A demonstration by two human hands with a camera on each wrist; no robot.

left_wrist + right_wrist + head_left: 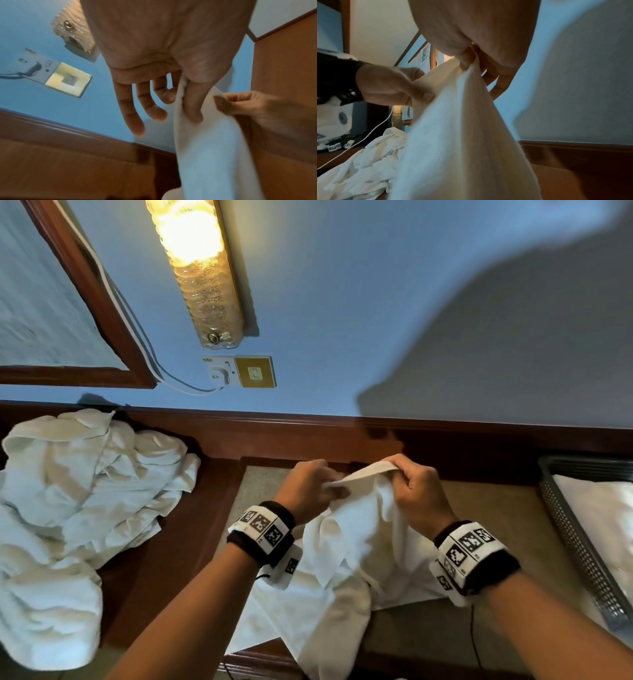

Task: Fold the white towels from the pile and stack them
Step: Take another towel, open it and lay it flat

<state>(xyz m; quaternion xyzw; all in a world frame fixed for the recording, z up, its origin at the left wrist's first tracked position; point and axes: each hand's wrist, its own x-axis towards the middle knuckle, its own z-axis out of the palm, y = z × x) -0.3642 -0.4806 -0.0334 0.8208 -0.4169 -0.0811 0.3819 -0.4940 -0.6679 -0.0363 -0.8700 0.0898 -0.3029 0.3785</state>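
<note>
I hold one white towel (pixel 356 542) up by its top edge over the tan tabletop (pixel 486 508); the rest hangs crumpled and trails onto the table. My left hand (pixel 330 482) pinches the edge between thumb and forefinger, and in the left wrist view this left hand (pixel 190 105) has its other fingers spread loose beside the towel (pixel 211 148). My right hand (pixel 399 474) pinches the same edge close by, bunching the cloth. In the right wrist view the right hand (pixel 468 63) grips the towel (pixel 462 135). The pile of unfolded white towels (pixel 78 491) lies at the left.
A metal mesh basket (pixel 568 535) at the right edge holds white folded cloth (pixel 609 515). A dark wooden ledge (pixel 308 433) runs along the wall behind the table. A lit wall lamp (pixel 198 268) and a socket with a white cable (pixel 219 371) hang above.
</note>
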